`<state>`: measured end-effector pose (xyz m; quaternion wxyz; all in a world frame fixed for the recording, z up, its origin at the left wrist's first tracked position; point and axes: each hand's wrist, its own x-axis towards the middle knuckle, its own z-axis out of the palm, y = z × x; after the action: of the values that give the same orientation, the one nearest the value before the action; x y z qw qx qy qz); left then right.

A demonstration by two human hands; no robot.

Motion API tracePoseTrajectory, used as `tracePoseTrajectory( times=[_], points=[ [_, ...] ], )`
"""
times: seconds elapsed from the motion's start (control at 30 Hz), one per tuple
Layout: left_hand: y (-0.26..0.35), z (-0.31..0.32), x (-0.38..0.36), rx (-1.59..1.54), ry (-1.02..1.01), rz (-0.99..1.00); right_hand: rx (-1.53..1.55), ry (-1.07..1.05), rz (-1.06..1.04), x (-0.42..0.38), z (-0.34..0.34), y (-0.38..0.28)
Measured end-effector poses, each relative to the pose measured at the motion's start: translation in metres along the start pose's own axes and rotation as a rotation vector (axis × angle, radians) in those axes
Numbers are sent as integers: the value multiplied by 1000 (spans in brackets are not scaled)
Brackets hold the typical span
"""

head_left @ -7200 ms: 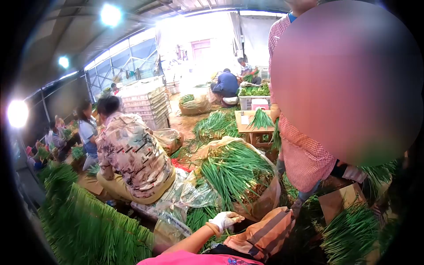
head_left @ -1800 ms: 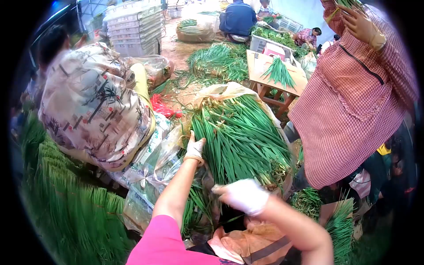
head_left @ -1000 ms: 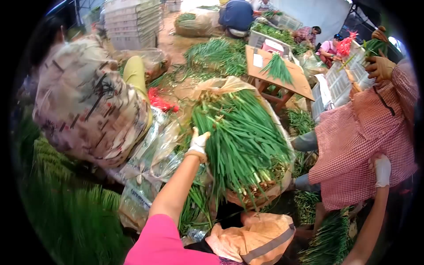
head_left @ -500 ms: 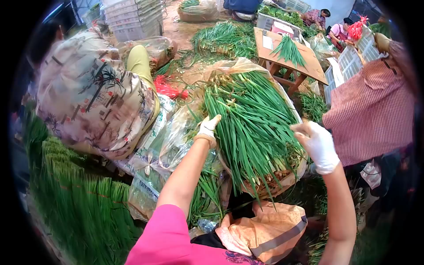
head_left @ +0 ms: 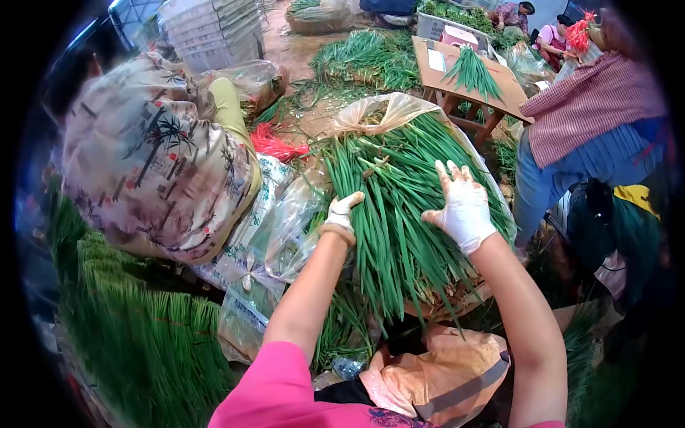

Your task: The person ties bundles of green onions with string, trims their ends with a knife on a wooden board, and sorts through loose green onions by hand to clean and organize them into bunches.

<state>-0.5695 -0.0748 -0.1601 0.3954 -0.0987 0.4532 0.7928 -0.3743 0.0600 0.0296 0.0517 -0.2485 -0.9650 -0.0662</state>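
Note:
A big heap of long green leafy stalks (head_left: 399, 207) fills an open plastic-lined bag (head_left: 407, 107) in the middle of the view. My left hand (head_left: 342, 214), in a white glove, is at the heap's left edge, its thumb over the leaves and its fingers wrapped round some stalks, partly hidden beneath them. Over the right part of the heap lies my right hand (head_left: 460, 207), white-gloved, palm down with fingers spread on the leaves. Roots show at the heap's lower edge.
A person in a patterned shirt (head_left: 157, 157) bends at the left, near upright green bundles (head_left: 157, 342). Another in a checked shirt (head_left: 592, 107) stands at the right. Behind are a wooden table (head_left: 435, 78), stacked crates (head_left: 214, 36) and red plastic strips (head_left: 275, 145).
My right hand has moved left from beside the bag onto the leaves, its fingers spreading. My left hand stays at the left edge. The person at the right has shifted, showing blue trousers.

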Motion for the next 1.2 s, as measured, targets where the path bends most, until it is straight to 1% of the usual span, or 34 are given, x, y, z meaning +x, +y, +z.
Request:
tracePoseTrajectory(
  times=[0.07, 0.1, 0.13, 0.2, 0.23, 0.27, 0.33, 0.37, 0.43, 0.47, 0.5, 0.53, 0.6, 0.63, 0.67, 0.7, 0.73, 0.77, 0.8, 0.87, 0.9, 0.93, 1.0, 1.03, 1.07, 1.1, 1.13, 1.2],
  points=[
    [12, 21, -43, 62, 33, 100, 72, -78, 111, 15, 13, 10],
    [-1, 15, -28, 134, 103, 118, 99, -159, 163, 20, 19, 12],
    [-1, 18, -27, 63, -34, 114, 210, -303, 227, 26, 13, 10],
    [-7, 23, -30, 2, 102, 79, 38, -303, 172, 31, 4, -5],
    [19, 50, -81, -107, 39, -42, 71, -270, 113, 32, 10, -11],
    [12, 40, -65, -199, -35, -134, 84, -319, 27, 34, 15, -19],
    [-4, 34, -59, -260, -136, -118, 123, -326, -88, 29, 24, -43],
    [-16, 33, -56, -210, -156, 29, 106, -314, -107, 25, 32, -56],
    [-22, 27, -37, -201, -161, -5, 82, -265, -148, 17, 52, -72],
    [-15, 31, -39, -195, -165, -22, 62, -376, -144, 14, 31, -81],
    [-12, 33, -44, -121, -174, 99, 113, -416, -169, 10, 9, -79],
    [1, 50, -72, -122, -105, 101, 164, -457, -191, 8, -10, -75],
    [-1, 31, -61, -96, -196, 82, 417, -306, -161, 16, -32, -45],
    [-10, 14, -42, -102, -267, 107, 499, -138, -83, 22, -35, -24],
    [-17, 4, -31, 30, -51, 232, 561, -67, 27, 31, -35, -3],
    [-16, 0, -32, 158, -28, 257, 564, 8, 77, 42, -19, 24],
    [-16, -3, -33, 288, -7, 281, 605, -56, 175, 52, -11, 44],
    [-16, 1, -39, 195, 11, 300, 535, -77, 228, 57, -6, 59],
    [-14, 0, -48, 158, 43, 237, 495, -106, 282, 61, 6, 71],
    [-59, -42, 6, 265, 59, 265, 506, -165, 338, 66, 26, 82],
    [-72, -57, 20, 228, 10, 264, 482, -188, 303, 69, 30, 81],
    [-50, -41, -14, 131, 29, 315, 441, -164, 269, 75, 49, 85],
    [-43, -26, -32, 131, 82, 269, 251, -87, 339, 81, 57, 77],
    [-36, -16, -41, 171, 122, 275, 302, -189, 397, 84, 60, 78],
    [-33, -17, -44, 118, 68, 227, 349, -285, 457, 86, 61, 80],
    [-32, -15, -47, 110, 88, 227, 395, -380, 519, 89, 62, 84],
    [-31, -14, -51, 102, 114, 227, 470, -345, 467, 87, 62, 83],
    [-44, -31, -36, 121, 123, 264, 394, -503, 432, 96, 57, 85]
  ],
)
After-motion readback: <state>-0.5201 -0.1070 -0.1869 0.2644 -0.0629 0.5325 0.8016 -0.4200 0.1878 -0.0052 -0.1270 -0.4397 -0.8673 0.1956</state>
